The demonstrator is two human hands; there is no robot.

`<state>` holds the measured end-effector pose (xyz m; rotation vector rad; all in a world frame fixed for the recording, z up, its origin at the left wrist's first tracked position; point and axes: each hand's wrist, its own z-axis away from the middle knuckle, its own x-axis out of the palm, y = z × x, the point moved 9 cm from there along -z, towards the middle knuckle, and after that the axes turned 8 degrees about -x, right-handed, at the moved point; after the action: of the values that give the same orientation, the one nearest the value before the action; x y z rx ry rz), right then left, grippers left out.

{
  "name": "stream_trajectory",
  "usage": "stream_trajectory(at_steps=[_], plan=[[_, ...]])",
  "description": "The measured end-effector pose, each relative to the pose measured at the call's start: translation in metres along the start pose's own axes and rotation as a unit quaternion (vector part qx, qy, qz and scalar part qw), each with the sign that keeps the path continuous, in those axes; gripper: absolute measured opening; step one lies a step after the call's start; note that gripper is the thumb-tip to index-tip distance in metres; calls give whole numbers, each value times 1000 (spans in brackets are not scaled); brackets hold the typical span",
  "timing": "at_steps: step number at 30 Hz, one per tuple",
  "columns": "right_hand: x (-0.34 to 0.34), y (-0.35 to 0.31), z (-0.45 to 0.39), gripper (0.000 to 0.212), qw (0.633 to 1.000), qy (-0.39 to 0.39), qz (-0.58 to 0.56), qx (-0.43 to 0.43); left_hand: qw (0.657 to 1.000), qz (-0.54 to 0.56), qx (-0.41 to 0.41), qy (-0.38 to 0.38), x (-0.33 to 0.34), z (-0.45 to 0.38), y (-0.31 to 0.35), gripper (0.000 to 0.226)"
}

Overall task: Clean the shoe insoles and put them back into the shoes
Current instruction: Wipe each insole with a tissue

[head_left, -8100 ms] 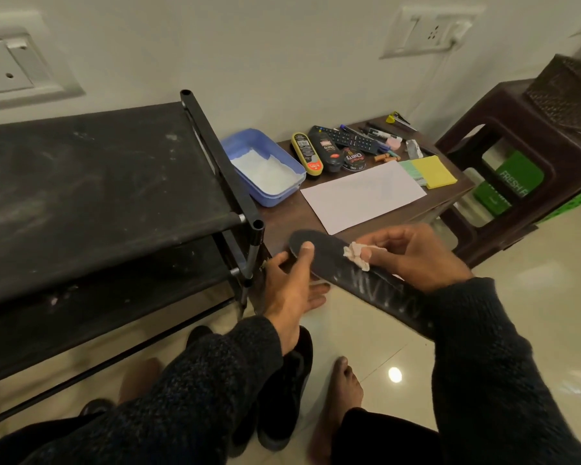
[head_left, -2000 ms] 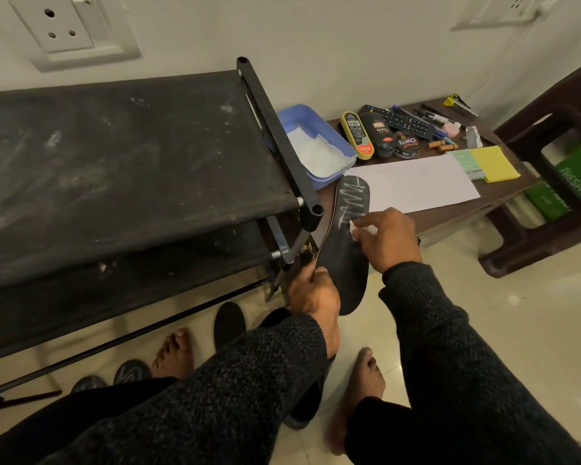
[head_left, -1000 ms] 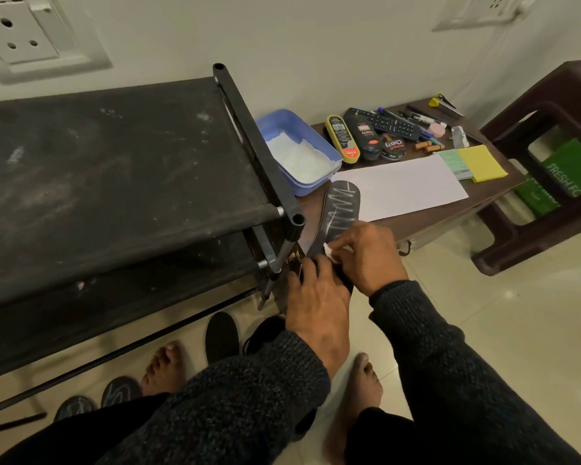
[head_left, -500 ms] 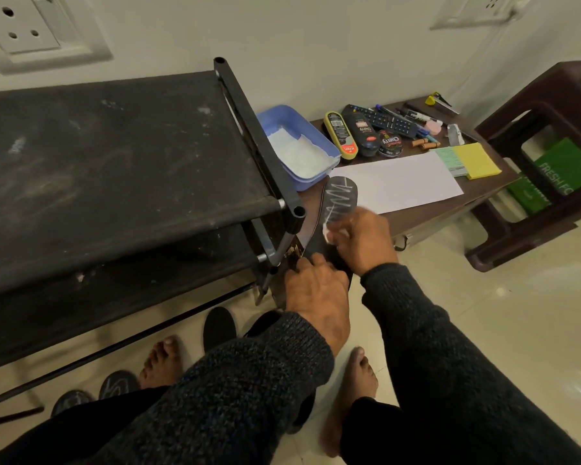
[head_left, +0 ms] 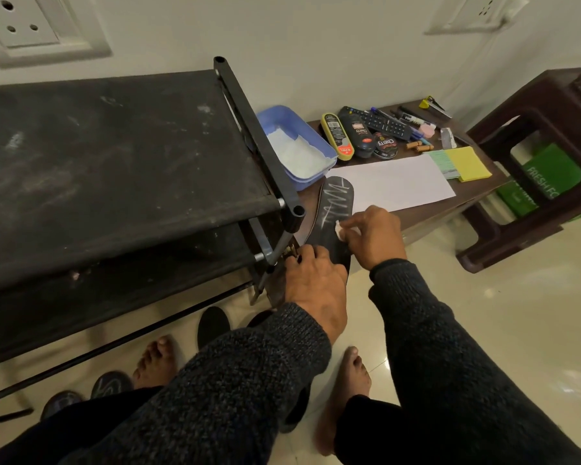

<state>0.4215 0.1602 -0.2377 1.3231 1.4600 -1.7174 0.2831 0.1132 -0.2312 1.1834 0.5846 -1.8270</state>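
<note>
- The black insole [head_left: 334,213] now lies with its toe end on the edge of the low brown worktop [head_left: 423,209], just beside the blue tub [head_left: 296,129]. Eight seconds ago it was held up in the air between both hands.
- The left hand [head_left: 312,283] is closed over the heel end, pinning it down near the corner post of the black shoe rack [head_left: 114,162]. A second ago it sat in much the same place.
- The right hand [head_left: 373,236] pinches a small white wad [head_left: 338,228] between its fingertips and presses it on the middle of the insole. Half a second ago it was slightly nearer the toe.
- White zigzag marks remain on the toe half, so the wiping looks unfinished there.
- Judging from this, the cleaning step is under way, with the worktop now taking the pressure of each stroke.
- On the floor by the bare feet, a second dark insole [head_left: 213,325] lies near a black shoe [head_left: 296,411], which is mostly hidden by the left sleeve. Nothing has gone back into a shoe yet.
</note>
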Motion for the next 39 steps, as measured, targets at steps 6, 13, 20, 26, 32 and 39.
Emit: stream_trajectory(at_steps=[6,13,20,26,32,39], plan=[[3,-2,9,10,997,-79,-2,-15,1000,21,3,-2,-1,0,-2,55],[-2,2,15,12,999,0,-33,10,999,42,-9,-20,-2,-3,0,53],[1,5,19,10,995,-78,-43,39,997,69,-15,-31,2,-2,-5,64],[-2,-1,26,11,997,-69,-35,6,993,114,-22,-16,0,1,-9,62],[-6,8,18,13,995,-36,-67,59,993,112,-35,-6,8,19,-2,63],[-12,-8,11,17,1000,8,-18,18,994,89,-30,-51,11,35,5,59]])
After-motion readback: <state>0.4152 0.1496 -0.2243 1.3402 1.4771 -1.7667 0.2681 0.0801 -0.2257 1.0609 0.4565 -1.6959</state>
